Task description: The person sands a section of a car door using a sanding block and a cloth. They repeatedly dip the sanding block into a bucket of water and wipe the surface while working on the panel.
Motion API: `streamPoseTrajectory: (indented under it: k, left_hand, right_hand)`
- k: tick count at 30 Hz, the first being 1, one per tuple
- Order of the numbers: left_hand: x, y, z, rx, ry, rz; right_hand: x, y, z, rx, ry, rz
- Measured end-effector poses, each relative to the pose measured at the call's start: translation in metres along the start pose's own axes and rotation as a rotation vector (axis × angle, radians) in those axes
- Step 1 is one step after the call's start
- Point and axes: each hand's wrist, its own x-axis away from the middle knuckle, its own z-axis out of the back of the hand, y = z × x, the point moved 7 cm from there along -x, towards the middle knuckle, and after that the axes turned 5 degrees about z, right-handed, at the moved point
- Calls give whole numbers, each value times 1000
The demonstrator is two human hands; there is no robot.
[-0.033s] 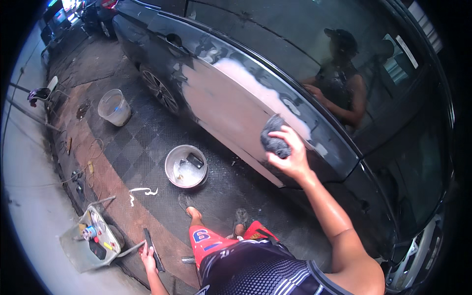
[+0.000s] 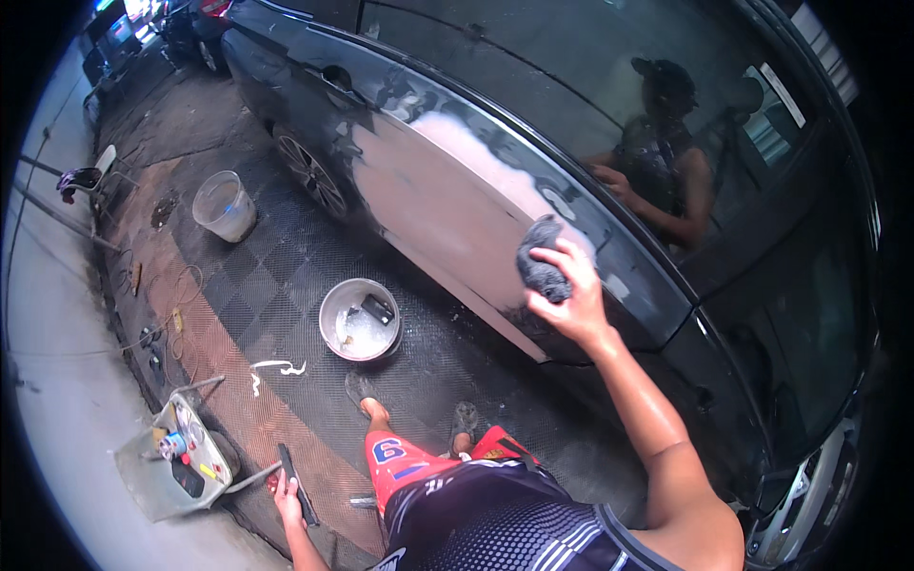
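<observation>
My right hand point(image 2: 577, 303) grips a bunched dark grey cloth point(image 2: 541, 265) at the side of a dark car. Behind the cloth lies the door panel point(image 2: 447, 205), brownish matte with a pale whitish patch point(image 2: 466, 143) along its upper part. Whether the cloth touches the panel I cannot tell. Low on the left, my left hand point(image 2: 286, 500) is closed round a long, narrow black block point(image 2: 299, 483), held away from the car. A round grey bucket point(image 2: 328, 338) stands on the floor between my hands, with a dark block point(image 2: 377, 308) and cloudy water in it.
A translucent bucket point(image 2: 221, 224) stands farther off, near the car's wheel point(image 2: 309, 171). At lower left, a pale chair point(image 2: 157, 485) bears a tray of small items. Cables point(image 2: 178, 324) and white strips point(image 2: 276, 364) lie on the matted floor. A wall point(image 2: 57, 400) runs along the left.
My right hand has shifted slightly to the right with the cloth. The left hand and its block look nearly unmoved.
</observation>
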Motion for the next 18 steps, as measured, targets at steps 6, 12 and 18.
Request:
streamPoseTrajectory:
  k: [6, 12, 18]
  left_hand:
    - [70, -93, 40, -120, 206, 139]
    - [116, -134, 55, -66, 273, 323]
    - [96, -100, 38, -25, 211, 297]
  right_hand:
    - [40, 29, 60, 467, -69, 126]
    - [39, 51, 31, 635, -116, 293]
    - [-50, 34, -39, 622, -112, 345]
